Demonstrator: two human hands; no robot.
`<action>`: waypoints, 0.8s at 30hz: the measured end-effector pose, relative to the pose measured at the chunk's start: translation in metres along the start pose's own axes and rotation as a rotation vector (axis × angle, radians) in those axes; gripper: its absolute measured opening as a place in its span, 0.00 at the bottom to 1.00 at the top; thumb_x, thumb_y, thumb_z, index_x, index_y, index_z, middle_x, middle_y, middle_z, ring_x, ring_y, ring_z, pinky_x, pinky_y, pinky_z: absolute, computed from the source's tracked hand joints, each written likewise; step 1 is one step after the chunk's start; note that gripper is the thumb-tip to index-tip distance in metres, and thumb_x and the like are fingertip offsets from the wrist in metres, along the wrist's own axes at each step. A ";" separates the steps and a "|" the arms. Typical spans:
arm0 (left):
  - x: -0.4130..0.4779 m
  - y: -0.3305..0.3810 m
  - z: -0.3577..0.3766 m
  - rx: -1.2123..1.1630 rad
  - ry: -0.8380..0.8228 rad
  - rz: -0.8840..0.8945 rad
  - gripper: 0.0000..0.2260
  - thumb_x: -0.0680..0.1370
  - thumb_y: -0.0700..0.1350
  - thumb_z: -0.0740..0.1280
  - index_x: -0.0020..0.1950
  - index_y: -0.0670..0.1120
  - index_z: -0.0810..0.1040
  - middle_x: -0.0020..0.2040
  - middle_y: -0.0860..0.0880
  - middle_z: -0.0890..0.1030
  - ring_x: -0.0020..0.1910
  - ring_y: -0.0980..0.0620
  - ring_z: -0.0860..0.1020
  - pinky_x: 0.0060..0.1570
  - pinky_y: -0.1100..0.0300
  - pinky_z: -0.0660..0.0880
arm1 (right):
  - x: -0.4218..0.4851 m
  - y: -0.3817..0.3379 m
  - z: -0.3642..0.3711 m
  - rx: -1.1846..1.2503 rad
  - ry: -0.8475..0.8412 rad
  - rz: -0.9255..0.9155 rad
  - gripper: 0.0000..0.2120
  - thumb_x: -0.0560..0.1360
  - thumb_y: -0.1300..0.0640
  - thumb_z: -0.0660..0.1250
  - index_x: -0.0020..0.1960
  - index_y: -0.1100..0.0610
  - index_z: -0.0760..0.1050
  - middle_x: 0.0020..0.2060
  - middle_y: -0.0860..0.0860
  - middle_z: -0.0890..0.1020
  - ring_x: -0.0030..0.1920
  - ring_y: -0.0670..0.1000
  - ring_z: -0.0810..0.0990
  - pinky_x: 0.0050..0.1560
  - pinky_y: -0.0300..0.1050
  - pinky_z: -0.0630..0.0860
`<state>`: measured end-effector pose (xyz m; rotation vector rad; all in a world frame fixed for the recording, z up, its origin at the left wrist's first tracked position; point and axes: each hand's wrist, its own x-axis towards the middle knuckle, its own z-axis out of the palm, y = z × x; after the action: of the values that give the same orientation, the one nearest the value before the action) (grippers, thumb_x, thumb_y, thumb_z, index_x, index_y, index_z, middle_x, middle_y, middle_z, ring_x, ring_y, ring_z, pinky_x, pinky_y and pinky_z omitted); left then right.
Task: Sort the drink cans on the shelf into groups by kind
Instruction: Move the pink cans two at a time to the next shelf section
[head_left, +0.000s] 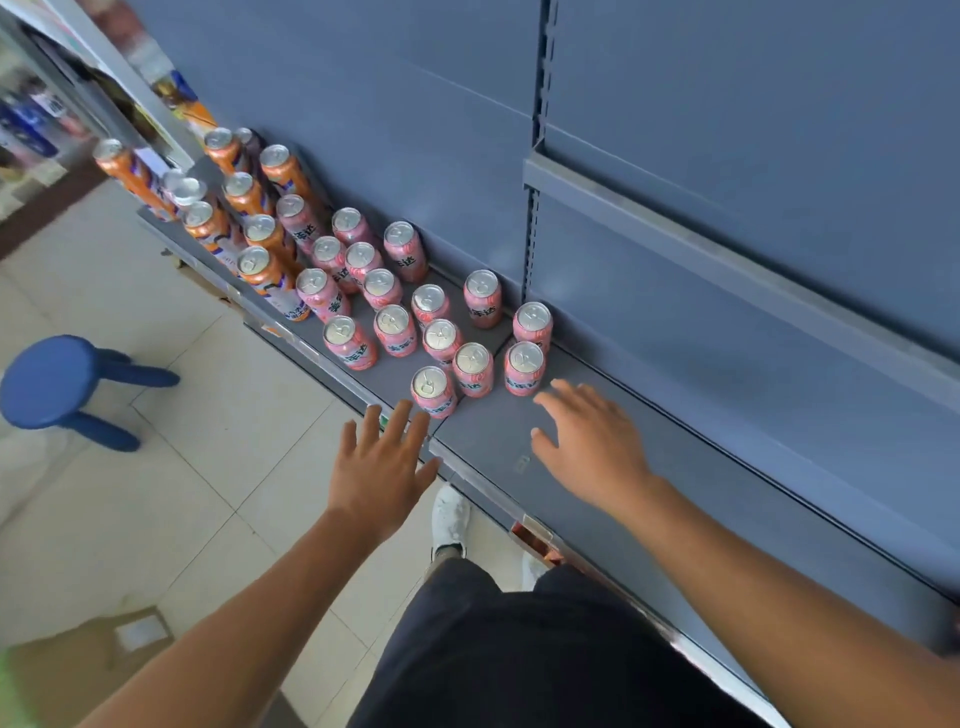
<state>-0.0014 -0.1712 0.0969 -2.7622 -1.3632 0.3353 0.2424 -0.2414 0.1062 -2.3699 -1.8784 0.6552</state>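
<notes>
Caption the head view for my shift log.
Open left hand and right hand hover empty by the pink cans on the shelf; orange cans stand grouped farther along.

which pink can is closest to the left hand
The pink aluminium drink can standing frontmost on the grey shelf, just beyond the left hand; every other pink can stands farther back.

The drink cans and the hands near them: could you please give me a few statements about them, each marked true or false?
1. The left hand holds a pink can. False: it is open and empty, by the shelf's front edge.
2. The orange cans are grouped at the left end, beyond the pink cans. True.
3. The blue stool stands on the shelf. False: it stands on the floor.
4. The right hand is open over a bare part of the shelf. True.
</notes>
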 end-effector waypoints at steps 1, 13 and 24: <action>0.009 -0.005 0.003 -0.003 -0.021 0.007 0.25 0.76 0.60 0.68 0.66 0.45 0.75 0.66 0.43 0.77 0.61 0.35 0.76 0.54 0.41 0.75 | 0.007 -0.001 0.001 0.011 -0.007 0.019 0.21 0.78 0.48 0.62 0.69 0.53 0.71 0.68 0.51 0.73 0.68 0.57 0.70 0.62 0.55 0.71; 0.115 -0.072 0.052 -0.083 -0.306 0.149 0.34 0.78 0.63 0.63 0.77 0.48 0.56 0.76 0.48 0.63 0.73 0.42 0.64 0.69 0.47 0.65 | 0.093 -0.022 0.034 0.195 -0.130 0.382 0.31 0.77 0.52 0.66 0.76 0.56 0.58 0.72 0.53 0.69 0.69 0.58 0.70 0.61 0.53 0.69; 0.157 -0.086 0.095 -0.149 -0.400 0.331 0.36 0.74 0.60 0.71 0.75 0.49 0.59 0.72 0.50 0.68 0.69 0.44 0.68 0.66 0.50 0.69 | 0.152 -0.008 0.077 0.421 -0.087 0.593 0.36 0.73 0.55 0.71 0.76 0.51 0.58 0.70 0.50 0.72 0.66 0.56 0.74 0.58 0.51 0.71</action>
<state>0.0042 -0.0005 -0.0115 -3.1710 -1.0116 0.8760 0.2341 -0.1136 -0.0062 -2.6040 -0.8966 1.0743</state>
